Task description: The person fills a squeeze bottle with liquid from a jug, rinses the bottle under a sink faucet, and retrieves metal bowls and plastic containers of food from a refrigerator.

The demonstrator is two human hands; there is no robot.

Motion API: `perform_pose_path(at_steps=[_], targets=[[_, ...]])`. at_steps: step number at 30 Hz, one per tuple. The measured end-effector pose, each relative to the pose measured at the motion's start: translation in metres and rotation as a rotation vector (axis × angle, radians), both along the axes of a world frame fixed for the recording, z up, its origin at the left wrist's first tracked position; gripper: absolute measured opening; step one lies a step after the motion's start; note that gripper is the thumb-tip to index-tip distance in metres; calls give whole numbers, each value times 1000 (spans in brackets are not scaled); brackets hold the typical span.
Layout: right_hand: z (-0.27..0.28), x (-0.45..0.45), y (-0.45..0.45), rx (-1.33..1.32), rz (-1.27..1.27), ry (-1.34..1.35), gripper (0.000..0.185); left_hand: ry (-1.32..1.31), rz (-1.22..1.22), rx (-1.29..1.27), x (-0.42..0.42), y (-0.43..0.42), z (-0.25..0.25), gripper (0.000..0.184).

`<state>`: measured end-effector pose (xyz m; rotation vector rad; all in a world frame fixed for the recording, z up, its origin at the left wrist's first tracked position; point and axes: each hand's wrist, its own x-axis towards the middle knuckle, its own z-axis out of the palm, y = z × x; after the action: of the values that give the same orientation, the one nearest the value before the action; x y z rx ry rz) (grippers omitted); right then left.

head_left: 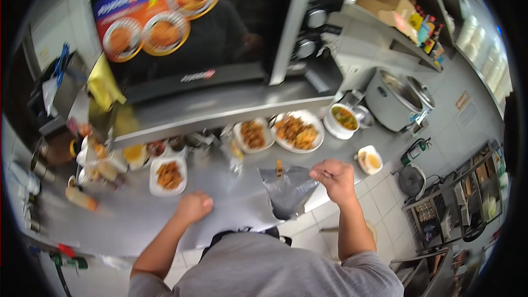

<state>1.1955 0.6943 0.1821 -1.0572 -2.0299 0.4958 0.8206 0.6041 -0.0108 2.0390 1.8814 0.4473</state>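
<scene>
My right hand (335, 179) is closed in a pinch at the upper right corner of a thin grey see-through plastic bag (294, 187), which hangs over the counter's front edge. A small tan piece (279, 168) shows at the bag's top; its kind is unclear. Over the steel counter, left of the bag, my left hand (194, 207) is curled into a fist, and its inside is hidden. Beyond it sits a white dish of brown food (169, 178). Behind the bag stand a bowl of brown food (253, 135) and a plate of food (300, 132).
A soup bowl (342, 120) and a small bowl with a halved egg (369, 160) are on the right, before a large cooker (391, 99). Sauce bottles (81, 197) crowd the left. A raised steel shelf (220, 107) runs along the back under a dark screen (209, 44).
</scene>
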Motion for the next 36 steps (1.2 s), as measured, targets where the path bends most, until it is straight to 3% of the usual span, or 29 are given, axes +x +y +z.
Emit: perform_pose_path(at_steps=[1,3,5,7,9,10,12,15,19,21,22,23,24,25,26,28,29,30,31,33,35,36], targets=[[11,17,6,-35,19,73,12,15,32,-112,17,12,-6,27],[31,45,19,11,42,85,11,373,65,68,78,20,33,50],[49,64,39,43,81,106,10,93,-3,-76,128,51,56,109],[62,82,58,88,154,33,8,-433,-221,-92,187,73,73,107],[70,91,76,200,185,81,13,-762,-298,-223,250,81,106,114],[84,93,78,317,181,132,13,-763,-284,-218,281,90,111,114],[107,92,81,501,197,210,18,-1000,-280,345,332,105,119,101],[130,86,71,664,282,178,26,-1092,-246,365,366,148,153,100],[142,99,63,613,536,218,42,-1298,-249,213,353,168,171,94],[140,126,83,687,526,310,54,-1366,-263,179,342,169,177,92],[133,143,92,690,430,217,74,-1398,-256,184,341,170,184,91],[124,149,96,703,447,227,74,-1423,-249,200,339,170,192,89],[113,154,100,520,401,221,83,-1458,-227,232,343,169,205,90],[101,157,104,337,350,211,94,-1447,-233,246,348,169,218,90],[91,152,108,274,387,253,107,-1253,-190,376,354,171,232,93],[85,142,126,322,345,401,108,-838,-140,549,366,183,257,107],[86,140,131,353,301,542,108,-877,-209,576,379,189,273,114],[95,141,137,9,477,843,102,-777,-268,548,380,196,290,117],[106,145,147,46,474,914,94,-507,-351,676,384,203,318,120],[139,155,165,86,441,1047,78,-425,-527,664,389,217,368,124],[182,157,187,230,426,1188,65,-595,-750,596,382,244,403,124],[204,155,204,373,440,1267,61,-604,-669,614,380,254,423,120]])
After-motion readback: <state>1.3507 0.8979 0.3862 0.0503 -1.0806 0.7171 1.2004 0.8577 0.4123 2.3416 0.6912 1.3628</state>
